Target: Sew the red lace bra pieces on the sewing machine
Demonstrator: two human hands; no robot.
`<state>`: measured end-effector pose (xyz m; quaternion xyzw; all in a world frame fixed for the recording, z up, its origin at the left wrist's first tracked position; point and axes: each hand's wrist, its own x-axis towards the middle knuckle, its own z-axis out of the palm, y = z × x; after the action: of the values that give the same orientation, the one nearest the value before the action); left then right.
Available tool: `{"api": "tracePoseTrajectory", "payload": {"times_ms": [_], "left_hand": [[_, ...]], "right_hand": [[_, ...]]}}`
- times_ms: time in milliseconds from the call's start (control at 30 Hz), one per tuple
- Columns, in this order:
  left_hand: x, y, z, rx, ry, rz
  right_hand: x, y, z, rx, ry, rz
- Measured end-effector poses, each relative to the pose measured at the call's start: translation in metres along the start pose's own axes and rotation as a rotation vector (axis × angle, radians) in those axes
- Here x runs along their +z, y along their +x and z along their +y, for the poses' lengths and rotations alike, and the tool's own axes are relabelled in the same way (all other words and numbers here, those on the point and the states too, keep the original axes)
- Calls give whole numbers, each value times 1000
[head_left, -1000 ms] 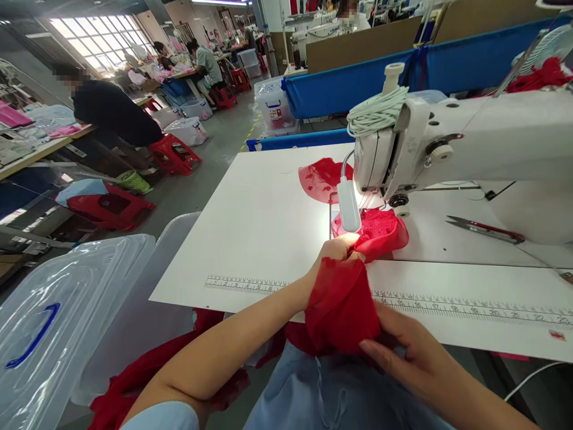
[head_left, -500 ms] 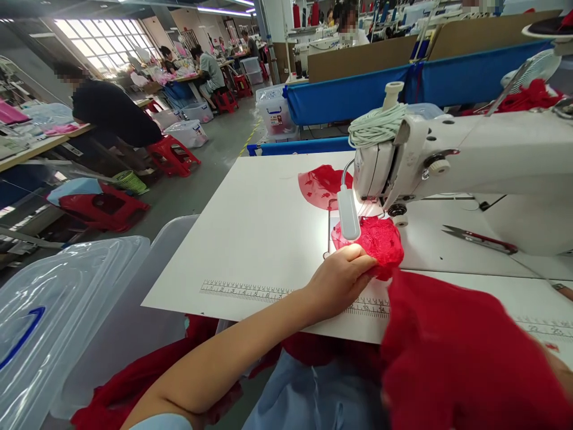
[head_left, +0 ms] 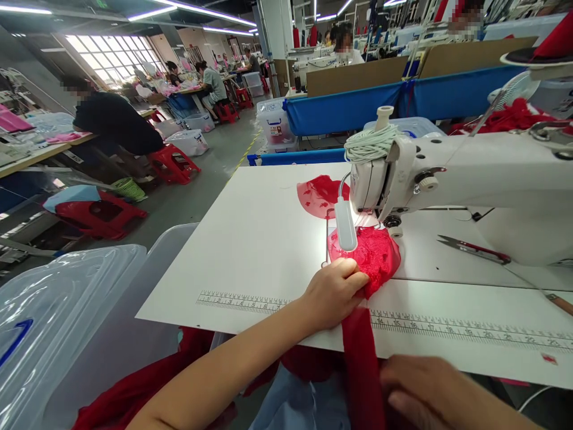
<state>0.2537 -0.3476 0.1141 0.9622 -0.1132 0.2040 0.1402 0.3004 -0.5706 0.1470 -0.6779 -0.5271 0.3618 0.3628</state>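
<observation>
My left hand [head_left: 333, 292] is closed in a pinch on the near edge of a red lace piece [head_left: 373, 254] that lies under the head of the white sewing machine [head_left: 447, 179]. From that pinch a narrow band of red fabric [head_left: 360, 364] runs down off the table's front edge. My right hand [head_left: 430, 397] sits low by the bottom edge, fingers curled against the lower end of that fabric. A second red lace piece [head_left: 320, 191] lies behind the machine's lamp [head_left: 345, 224].
Thread snips [head_left: 472, 249] lie on the machine bed at right. A printed ruler [head_left: 403, 325] runs along the white table's front. Clear plastic bin lids [head_left: 58, 322] sit to my left. Other people work at tables in the background, with red stools [head_left: 172, 164] on the floor.
The red fabric, bunched in both hands a second ago, then spread wide at lower right, is now drawn into a narrow band. My left hand shifted slightly down on the lace.
</observation>
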Motion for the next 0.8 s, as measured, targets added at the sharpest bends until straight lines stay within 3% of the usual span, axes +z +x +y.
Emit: {"api": "tracePoseTrajectory", "payload": {"times_ms": [133,167,267,367,467,567,667,733,800], "left_hand": [[1,-1,3,65,9,55],[1,-1,3,77,8,81],[3,0,1,129,23,179],[3,-1,-2,162,57,202],[3,-3,-3,133,129,104],[3,-5,-3,15,245,16],[-2,-2,-7,-27,278,-16],[-9,4,-13,46,222,-76],[-17,11,-21,85,15,-191]], "right_hand": [[-18,31,24,-136,-488,568],[-23,40,30,-158,-683,629],[-36,67,45,-243,-1037,578],[-48,84,52,-256,-1056,509],[-54,88,58,-253,-1009,553],[-52,86,65,-262,-922,595],[-49,84,69,-294,-780,547],[-48,84,69,-301,-723,483],[-48,85,68,-286,-707,463]]}}
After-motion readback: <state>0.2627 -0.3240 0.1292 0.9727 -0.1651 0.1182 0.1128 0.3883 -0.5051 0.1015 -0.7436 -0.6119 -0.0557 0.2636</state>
